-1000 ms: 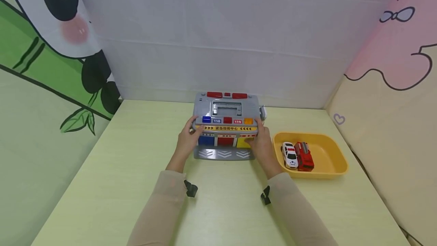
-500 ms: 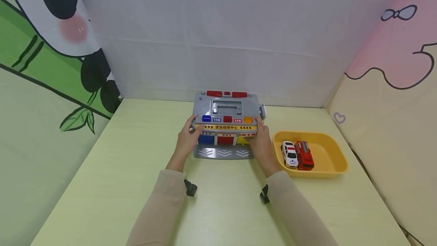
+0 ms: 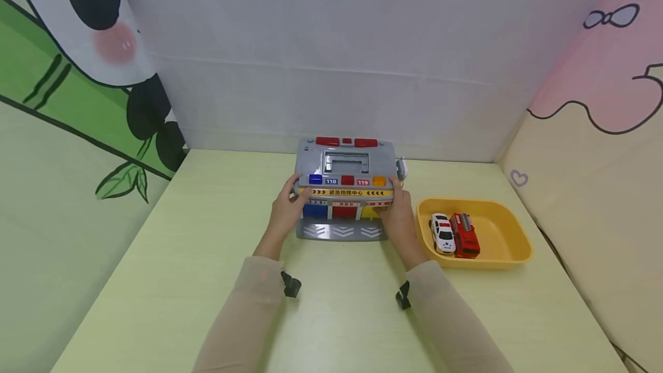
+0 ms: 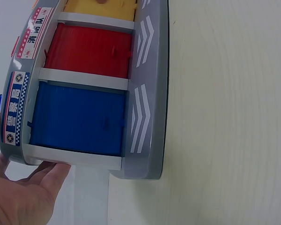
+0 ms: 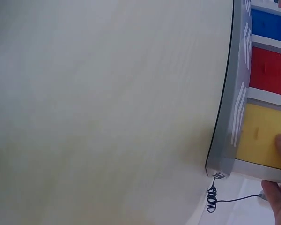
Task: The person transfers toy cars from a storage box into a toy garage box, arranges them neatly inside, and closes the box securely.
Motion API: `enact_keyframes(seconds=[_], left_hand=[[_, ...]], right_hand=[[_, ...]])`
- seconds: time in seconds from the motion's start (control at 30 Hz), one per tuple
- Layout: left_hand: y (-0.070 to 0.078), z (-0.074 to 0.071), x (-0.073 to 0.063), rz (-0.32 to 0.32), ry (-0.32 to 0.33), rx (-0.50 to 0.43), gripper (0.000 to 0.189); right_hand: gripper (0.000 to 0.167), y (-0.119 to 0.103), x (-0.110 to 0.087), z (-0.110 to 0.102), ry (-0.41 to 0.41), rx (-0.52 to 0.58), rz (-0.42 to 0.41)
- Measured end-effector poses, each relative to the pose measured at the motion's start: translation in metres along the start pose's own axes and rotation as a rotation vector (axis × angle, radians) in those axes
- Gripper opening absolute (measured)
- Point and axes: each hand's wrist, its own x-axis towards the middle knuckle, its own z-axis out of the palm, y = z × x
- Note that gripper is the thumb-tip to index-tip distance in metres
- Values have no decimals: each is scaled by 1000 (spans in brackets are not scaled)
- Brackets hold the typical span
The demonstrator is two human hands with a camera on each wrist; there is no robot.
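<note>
A grey toy garage [image 3: 342,191] with blue, red and yellow doors stands at the back middle of the table. My left hand [image 3: 285,214] grips its left end, with fingers curled against the side next to the blue door [image 4: 79,119] in the left wrist view. The right hand [image 3: 400,226] holds the other end. Its thumb lies on the yellow door [image 5: 260,136] in the right wrist view, while other fingers sit against the outer side wall. All three doors are down. A grey ramp [image 4: 147,93] with white arrows runs along the front.
To the right of the garage stands a yellow tray [image 3: 499,235] holding a white police car [image 3: 442,235] and a red fire truck [image 3: 465,236]. A coiled dark cord [image 5: 211,199] hangs at the garage's right end. A white cloth wall [image 3: 342,73] rises behind the table.
The head view has shifted slightly. Both hands keep their hold on the toy garage, and the cars stay in the tray.
</note>
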Motion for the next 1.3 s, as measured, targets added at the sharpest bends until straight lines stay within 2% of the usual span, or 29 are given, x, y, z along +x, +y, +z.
enact_keyframes(seconds=[0.27,0.53,0.8,1.3], left_hand=[[-3,1,1,10,5,-8,64],[0,1,-1,10,22,-3,60],[-1,1,-3,11,19,-1,59],[-1,1,-3,-6,22,0,61]], right_hand=[[94,-6,-3,-3,-11,20,48],[103,-17,-5,-12,-10,-50,-27],[110,-29,-5,-19,-20,-88,-61],[100,-49,0,-24,-64,-123,-67]])
